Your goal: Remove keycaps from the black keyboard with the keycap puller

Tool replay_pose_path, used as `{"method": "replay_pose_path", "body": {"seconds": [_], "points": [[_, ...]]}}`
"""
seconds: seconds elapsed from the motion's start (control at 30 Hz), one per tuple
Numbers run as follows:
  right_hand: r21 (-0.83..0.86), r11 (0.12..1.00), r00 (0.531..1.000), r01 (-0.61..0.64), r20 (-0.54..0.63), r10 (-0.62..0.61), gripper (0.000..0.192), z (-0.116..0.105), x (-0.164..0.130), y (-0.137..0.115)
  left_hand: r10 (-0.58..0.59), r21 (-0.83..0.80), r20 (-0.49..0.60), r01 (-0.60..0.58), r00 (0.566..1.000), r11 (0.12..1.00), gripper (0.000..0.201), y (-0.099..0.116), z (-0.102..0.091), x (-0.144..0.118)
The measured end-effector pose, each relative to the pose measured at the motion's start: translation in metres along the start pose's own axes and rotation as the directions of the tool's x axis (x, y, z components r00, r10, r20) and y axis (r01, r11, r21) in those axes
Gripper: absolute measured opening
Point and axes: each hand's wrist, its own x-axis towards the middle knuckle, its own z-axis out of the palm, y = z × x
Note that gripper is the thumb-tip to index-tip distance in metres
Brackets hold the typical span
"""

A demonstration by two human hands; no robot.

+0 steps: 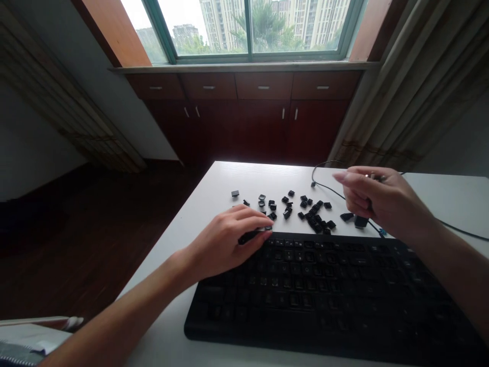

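A black keyboard [282, 326] lies on the white table, with bare sockets among its keys where caps are off. Over its far left edge, my left hand [233, 234] is closed, thumb and fingers pinching a small keycap [268, 228]. Loose black keycaps [315, 221] lie scattered and heaped just beyond the keyboard. My right hand [376, 196] is held above the far right part of the table, fingers curled round a thin item with a metallic glint at the knuckles; its kind cannot be made out. Below that hand sits a small dark block [360, 221].
A thin black cable [330, 188] loops over the table [198, 204] behind my right hand. One keycap stands apart at the far left. Past the table are a dark red cabinet [244, 122], a window and curtains [412, 92]. A whitish object [34, 336] shows at lower left.
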Motion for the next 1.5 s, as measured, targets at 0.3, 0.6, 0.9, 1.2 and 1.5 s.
{"method": "replay_pose_path", "body": {"seconds": [0.3, 0.6, 0.9, 1.2, 1.5], "points": [[-0.842, 0.537, 0.929, 0.049, 0.236, 0.285, 0.037, -0.042, 0.023, 0.039, -0.300, 0.377, 0.319, 0.170, 0.899, 0.910, 0.030, -0.024, -0.045, 0.061], [-0.865, 0.499, 0.858, 0.040, 0.286, 0.427, 0.040, -0.066, 0.024, 0.052, -0.174, 0.388, 0.475, -0.028, 0.863, 0.921, 0.032, -0.012, -0.033, 0.092], [-0.850, 0.526, 0.858, 0.028, 0.291, 0.424, 0.036, -0.069, 0.029, 0.059, 0.061, 0.223, 0.426, -0.170, 0.903, 0.960, 0.030, -0.002, -0.010, 0.098], [-0.813, 0.558, 0.889, 0.166, 0.369, 0.273, 0.030, -0.056, 0.027, 0.056, 0.264, 0.033, 0.369, -0.297, 0.891, 0.954, 0.027, -0.016, 0.030, 0.101], [-0.796, 0.579, 0.915, 0.178, 0.350, 0.200, 0.031, -0.058, 0.025, 0.057, 0.167, -0.017, 0.310, -0.170, 0.936, 0.985, 0.021, -0.019, 0.026, 0.101]]}}
